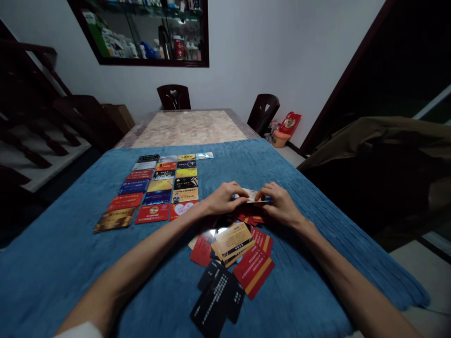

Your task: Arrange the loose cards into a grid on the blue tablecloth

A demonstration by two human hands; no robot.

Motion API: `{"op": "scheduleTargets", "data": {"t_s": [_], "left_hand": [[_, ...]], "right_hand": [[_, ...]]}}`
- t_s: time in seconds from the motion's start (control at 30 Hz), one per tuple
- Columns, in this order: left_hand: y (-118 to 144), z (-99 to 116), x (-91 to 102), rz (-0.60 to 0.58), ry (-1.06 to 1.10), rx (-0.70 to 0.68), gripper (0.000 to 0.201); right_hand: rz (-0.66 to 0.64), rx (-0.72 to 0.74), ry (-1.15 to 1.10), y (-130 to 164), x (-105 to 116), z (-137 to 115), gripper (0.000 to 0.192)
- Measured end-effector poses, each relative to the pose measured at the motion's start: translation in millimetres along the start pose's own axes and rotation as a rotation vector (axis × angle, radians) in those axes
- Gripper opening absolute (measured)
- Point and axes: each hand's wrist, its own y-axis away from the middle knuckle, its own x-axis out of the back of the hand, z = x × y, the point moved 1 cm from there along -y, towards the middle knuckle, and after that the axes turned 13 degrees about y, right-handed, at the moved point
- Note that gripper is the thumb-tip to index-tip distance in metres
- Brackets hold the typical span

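In the head view, beyond the loose pile (234,238), our left hand (225,198) and right hand (281,203) grip a pale card (251,193), possibly several. Card rows (161,185) lie left of the pile. We judge this step as handling; moving it calls for even fingertip pressure.

The single head view looks forward and down from the near end of the table (193,126); the left hand (227,198) and right hand (281,202) show close, around the frame's centre; the wall (246,61) stands well back, across the top of the frame.
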Motion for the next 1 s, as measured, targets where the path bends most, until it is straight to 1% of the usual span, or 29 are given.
{"op": "scheduleTargets", "data": {"t_s": [0.1,0.27,0.33,0.43,0.6,0.73,0.83,0.9,1.0], "left_hand": [[0,1,-0.3,-0.044,-0.014,-0.032,0.021],[0,6,-0.7,-0.058,0.051,-0.087,0.030],[0,8,-2.4,-0.059,0.042,-0.090,0.026],[-1,9,-4.4,-0.008,0.023,-0.088,0.019],[-1,9,-2.3,0.100,0.018,-0.104,0.018],[-2,9,-0.2,0.161,0.037,-0.135,0.016],[-2,8,-0.4,0.182,0.051,-0.135,0.015],[-2,8,-0.2,0.203,0.068,-0.117,0.016],[-2,6,1.3,0.241,0.096,-0.062,0.020]], "right_hand": [[-0.011,0.000,-0.022,0,-1,-1,0.008],[-0.010,-0.015,-0.044,0,-1,-2,0.015],[-0.023,-0.010,-0.038,-1,-1,-2,0.015],[-0.065,0.008,-0.026,0,-1,-2,0.015],[-0.077,0.041,-0.012,0,5,-4,0.023],[-0.043,0.088,-0.043,0,10,-10,0.017],[0.003,0.092,-0.062,-1,11,-13,0.020],[0.047,0.067,-0.104,0,10,-13,0.020],[0.129,-0.012,-0.195,0,9,-9,0.018]]}}
